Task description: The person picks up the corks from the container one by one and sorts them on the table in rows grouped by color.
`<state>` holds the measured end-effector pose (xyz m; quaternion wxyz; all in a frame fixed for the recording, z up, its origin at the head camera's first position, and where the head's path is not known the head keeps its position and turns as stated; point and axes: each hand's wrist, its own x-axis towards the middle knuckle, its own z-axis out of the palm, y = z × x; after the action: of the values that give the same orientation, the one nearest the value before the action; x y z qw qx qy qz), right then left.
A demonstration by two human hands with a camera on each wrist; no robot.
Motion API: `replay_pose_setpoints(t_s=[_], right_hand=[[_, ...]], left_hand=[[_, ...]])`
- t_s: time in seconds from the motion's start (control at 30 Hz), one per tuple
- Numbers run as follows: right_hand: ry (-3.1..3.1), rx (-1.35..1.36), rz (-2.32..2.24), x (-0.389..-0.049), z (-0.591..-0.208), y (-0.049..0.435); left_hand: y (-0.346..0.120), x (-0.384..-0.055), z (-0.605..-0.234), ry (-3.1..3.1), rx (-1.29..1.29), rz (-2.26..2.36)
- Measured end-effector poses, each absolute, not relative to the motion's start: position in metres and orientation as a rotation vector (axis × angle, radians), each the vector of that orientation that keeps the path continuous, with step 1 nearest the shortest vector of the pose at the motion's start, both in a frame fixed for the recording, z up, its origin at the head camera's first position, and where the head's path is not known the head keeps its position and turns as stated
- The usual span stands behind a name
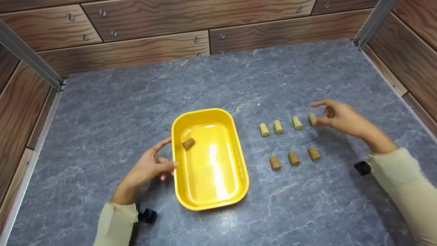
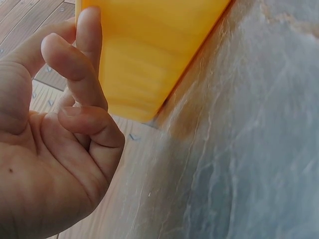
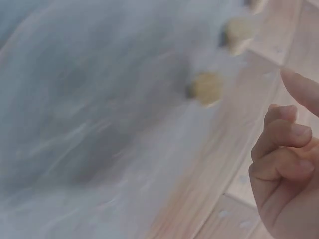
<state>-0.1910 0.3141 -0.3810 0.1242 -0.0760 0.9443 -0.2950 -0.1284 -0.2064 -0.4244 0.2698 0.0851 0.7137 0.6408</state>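
My left hand grips the left wall of a yellow plastic tray, thumb on the rim and fingers along the outer side. In the left wrist view its fingertips lie against the yellow wall. One brown cork lies on its side in the tray. My right hand hovers at the right end of a row of pale corks, index finger and thumb spread apart. Its thumb tip overlaps a greenish cork in the head view; the other fingers are curled in.
Left of the greenish cork stand three pale corks, the nearest a pale cork. Below them is a row of three brown corks, with a brown cork in the middle. Wood-patterned walls border the grey marbled table.
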Motion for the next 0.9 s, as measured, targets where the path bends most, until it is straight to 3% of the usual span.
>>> replay_pose_setpoints(t_s=[0.37, 0.9], right_hand=[[2.644, -0.497, -1.187, -0.175, -0.361, 0.249], [2.504, -0.789, -1.134, -0.184, -0.355, 0.140]], left_hand=[[-0.206, -0.128, -0.423, 1.923, 0.193, 1.734], [-0.207, -0.129, -0.423, 1.935, 0.235, 1.706]])
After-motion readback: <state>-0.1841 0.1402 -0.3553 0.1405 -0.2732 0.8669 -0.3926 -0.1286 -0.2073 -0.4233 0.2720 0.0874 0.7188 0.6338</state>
